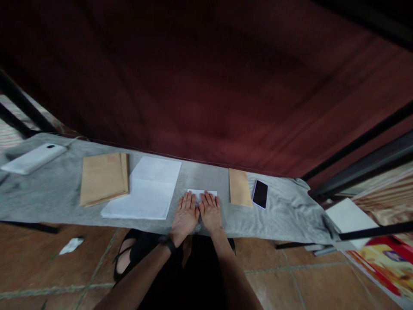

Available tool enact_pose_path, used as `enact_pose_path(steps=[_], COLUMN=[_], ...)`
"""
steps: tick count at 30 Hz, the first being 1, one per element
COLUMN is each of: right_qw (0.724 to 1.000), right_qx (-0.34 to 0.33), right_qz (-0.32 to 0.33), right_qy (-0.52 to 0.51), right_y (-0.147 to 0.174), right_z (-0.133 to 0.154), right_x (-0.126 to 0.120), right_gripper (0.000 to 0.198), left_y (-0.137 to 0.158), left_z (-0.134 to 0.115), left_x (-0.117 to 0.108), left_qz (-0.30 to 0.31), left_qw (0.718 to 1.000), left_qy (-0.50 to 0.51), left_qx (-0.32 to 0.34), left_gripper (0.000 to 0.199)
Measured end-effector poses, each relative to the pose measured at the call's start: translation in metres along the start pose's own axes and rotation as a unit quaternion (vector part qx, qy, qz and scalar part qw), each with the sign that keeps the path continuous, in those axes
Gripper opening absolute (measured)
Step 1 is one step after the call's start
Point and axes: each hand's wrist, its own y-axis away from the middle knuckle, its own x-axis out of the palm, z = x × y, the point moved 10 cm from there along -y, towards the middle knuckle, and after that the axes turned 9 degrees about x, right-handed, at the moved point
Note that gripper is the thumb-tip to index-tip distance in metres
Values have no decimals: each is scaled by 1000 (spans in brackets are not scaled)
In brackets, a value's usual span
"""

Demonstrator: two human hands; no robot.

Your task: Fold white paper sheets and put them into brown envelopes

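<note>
A small piece of white paper (202, 192), apparently folded, lies on the grey cloth in front of me. Both palms press down on it, side by side, hiding most of it. My left hand (186, 214) lies flat with fingers stretched out across its left part. Over the right part rests my right hand (210, 212), also flat and open. Left of my hands is a stack of white paper sheets (151, 185) with a crease across the top one. To the right lies a single brown envelope (240, 187).
Brown envelopes (101, 178) are stacked at the left, overlapping the sheets. Farther left is a white elongated device (35, 158) with a cord. A phone (260, 194) lies right of the single envelope. A dark red curtain (206, 107) hangs along the far edge of the cloth-covered table (284, 219).
</note>
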Motion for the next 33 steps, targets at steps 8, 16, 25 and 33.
enact_pose_path(steps=[8,16,25,33], right_qw=[1000,999,995,986], right_qx=[17,26,72,113], right_qz=[-9,-19,-74,-119], right_qy=[-5,-3,-2,-20], right_y=[-2,-2,1,6], right_z=[-2,-4,-15,-24], right_x=[-5,-2,-9,-16], right_gripper=[45,45,46,48], left_y=[-12,-14,-14,-11], left_z=[-12,-6,2,7], left_x=[-1,3,4,4], left_qz=[5,8,-11,-20], left_qw=[998,998,1000,999], left_qy=[28,31,19,-1], left_qx=[49,45,4,-33], left_gripper=[56,54,58,61])
